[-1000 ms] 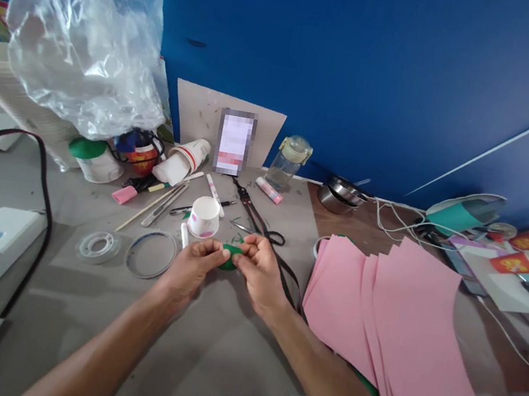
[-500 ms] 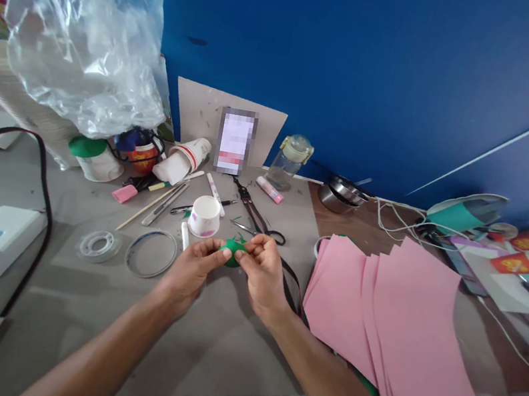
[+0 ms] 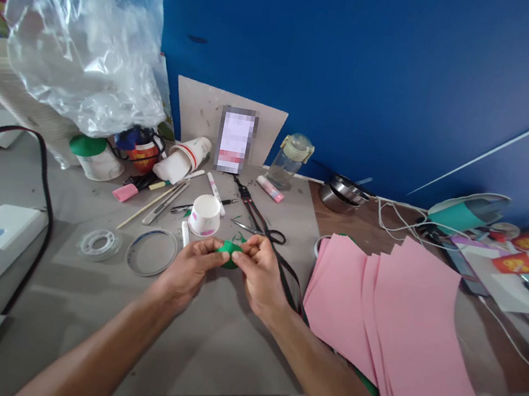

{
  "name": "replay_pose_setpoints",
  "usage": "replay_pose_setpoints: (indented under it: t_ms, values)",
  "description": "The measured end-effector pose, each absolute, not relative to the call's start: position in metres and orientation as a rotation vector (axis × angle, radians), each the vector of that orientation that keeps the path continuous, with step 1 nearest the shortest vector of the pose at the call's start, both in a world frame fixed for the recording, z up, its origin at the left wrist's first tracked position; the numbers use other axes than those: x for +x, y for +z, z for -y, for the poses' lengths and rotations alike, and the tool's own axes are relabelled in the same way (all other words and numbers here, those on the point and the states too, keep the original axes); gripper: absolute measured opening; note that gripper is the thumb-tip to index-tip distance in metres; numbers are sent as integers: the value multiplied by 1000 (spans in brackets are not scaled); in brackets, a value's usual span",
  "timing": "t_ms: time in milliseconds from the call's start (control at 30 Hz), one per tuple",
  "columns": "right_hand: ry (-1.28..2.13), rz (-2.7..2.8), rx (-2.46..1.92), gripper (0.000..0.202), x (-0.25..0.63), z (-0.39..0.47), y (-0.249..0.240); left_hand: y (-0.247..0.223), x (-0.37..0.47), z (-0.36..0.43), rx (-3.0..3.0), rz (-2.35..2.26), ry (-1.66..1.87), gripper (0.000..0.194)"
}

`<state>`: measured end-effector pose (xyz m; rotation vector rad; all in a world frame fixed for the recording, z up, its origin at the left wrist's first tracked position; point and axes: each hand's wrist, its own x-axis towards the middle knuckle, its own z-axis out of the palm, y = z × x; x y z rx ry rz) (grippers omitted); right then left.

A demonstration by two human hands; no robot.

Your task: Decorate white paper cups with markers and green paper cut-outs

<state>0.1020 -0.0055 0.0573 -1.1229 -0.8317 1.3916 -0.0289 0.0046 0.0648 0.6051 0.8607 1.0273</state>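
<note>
Between both hands is a small piece of green paper (image 3: 228,250), held above the grey tabletop. My left hand (image 3: 193,266) pinches its left side between thumb and fingers. On the other side, my right hand (image 3: 260,274) grips it the same way. Behind the hands stand a white paper cup (image 3: 205,216) with pink marks and a pair of scissors (image 3: 277,236) with black handles, lying flat. Green paper scraps lie close to the scissors. To the left of my left hand are a ring-shaped band (image 3: 152,253) and a roll of clear tape (image 3: 98,244).
Pink paper sheets (image 3: 411,317) fan out at right. At the back are a phone (image 3: 235,141) against a white board, a lidded bottle (image 3: 291,160), a glue stick (image 3: 270,189) and metal bowls (image 3: 343,196). A big plastic bag (image 3: 89,33) rises at left. A black cable (image 3: 49,216) curves below it.
The green paper has shifted and turned slightly between my fingers. Both hands keep their pinch in nearly the same place.
</note>
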Motion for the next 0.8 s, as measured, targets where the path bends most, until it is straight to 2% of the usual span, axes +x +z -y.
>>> replay_pose_setpoints:
  t_ms: [100, 267, 367, 500, 800]
  values:
    - [1280, 1078, -1113, 32, 106, 8, 61, 65, -29, -6, 475, -842, 1100, 20]
    - [510, 1801, -1154, 60, 111, 17, 67, 68, -32, -5, 250, -791, 1213, 23]
    - [293, 2038, -1193, 53, 108, 18, 67, 69, -31, -2, 240, -770, 1165, 22]
    - [211, 2080, -1192, 45, 106, 12, 69, 70, -29, 2, 233, -727, 1158, 24]
    - [320, 2093, -1132, 51, 100, -12, 88, 76, -33, -2, 277, -716, 1259, 17]
